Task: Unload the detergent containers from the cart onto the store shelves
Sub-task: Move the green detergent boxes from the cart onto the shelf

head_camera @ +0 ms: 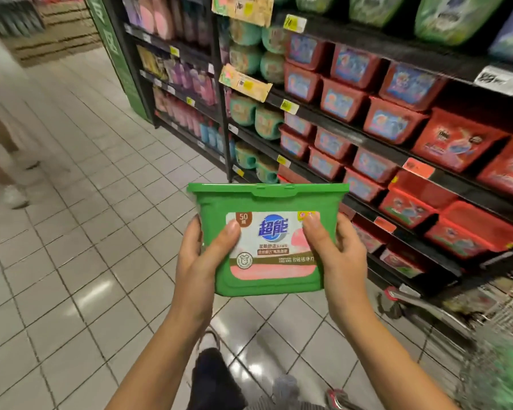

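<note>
A: Where is the green detergent tub point(267, 247)?
B: Midair, left of the cart point(421, 306), facing the shelves point(376, 143); left hand point(199, 261) and right hand point(341, 255) clasp its side edges, thumbs on the label.
A: Handling?
B: Probably rigid, slick, fairly heavy; hold both sides.

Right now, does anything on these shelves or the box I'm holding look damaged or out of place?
Two paper tags on the shelving hang crooked, with ragged edges. The green box looks intact, lid shut.
</note>
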`<action>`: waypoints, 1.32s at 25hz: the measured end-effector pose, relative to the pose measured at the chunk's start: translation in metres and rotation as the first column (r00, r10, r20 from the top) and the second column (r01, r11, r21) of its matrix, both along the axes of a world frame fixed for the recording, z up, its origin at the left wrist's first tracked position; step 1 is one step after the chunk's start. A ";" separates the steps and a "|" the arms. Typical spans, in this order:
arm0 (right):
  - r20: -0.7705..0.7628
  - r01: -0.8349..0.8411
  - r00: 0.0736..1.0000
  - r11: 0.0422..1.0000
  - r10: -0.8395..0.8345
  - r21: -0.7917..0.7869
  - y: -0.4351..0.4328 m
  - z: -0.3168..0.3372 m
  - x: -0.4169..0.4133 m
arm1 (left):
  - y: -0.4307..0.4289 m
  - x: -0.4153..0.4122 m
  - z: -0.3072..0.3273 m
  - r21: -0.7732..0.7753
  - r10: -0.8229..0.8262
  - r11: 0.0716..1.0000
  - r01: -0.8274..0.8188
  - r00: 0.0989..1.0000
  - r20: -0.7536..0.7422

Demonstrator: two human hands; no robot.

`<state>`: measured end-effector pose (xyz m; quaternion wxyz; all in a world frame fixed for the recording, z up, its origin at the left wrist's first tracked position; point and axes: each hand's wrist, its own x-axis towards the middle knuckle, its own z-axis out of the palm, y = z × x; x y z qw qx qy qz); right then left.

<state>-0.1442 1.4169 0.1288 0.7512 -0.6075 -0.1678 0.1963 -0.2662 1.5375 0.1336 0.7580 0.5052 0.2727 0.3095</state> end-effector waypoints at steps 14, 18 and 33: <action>0.149 0.382 0.901 0.908 -0.408 0.175 0.214 0.087 0.205 | 0.263 0.270 0.087 0.143 -0.471 0.881 0.451 0.867 0.161; 0.228 0.427 0.851 0.875 -0.474 0.226 0.246 0.124 0.290 | 0.294 0.363 0.121 0.215 -0.486 0.871 0.442 0.839 0.246; 0.656 0.419 0.581 0.868 -0.481 0.265 0.305 0.345 0.532 | 0.377 0.609 0.350 0.644 -0.634 0.684 0.343 0.716 0.292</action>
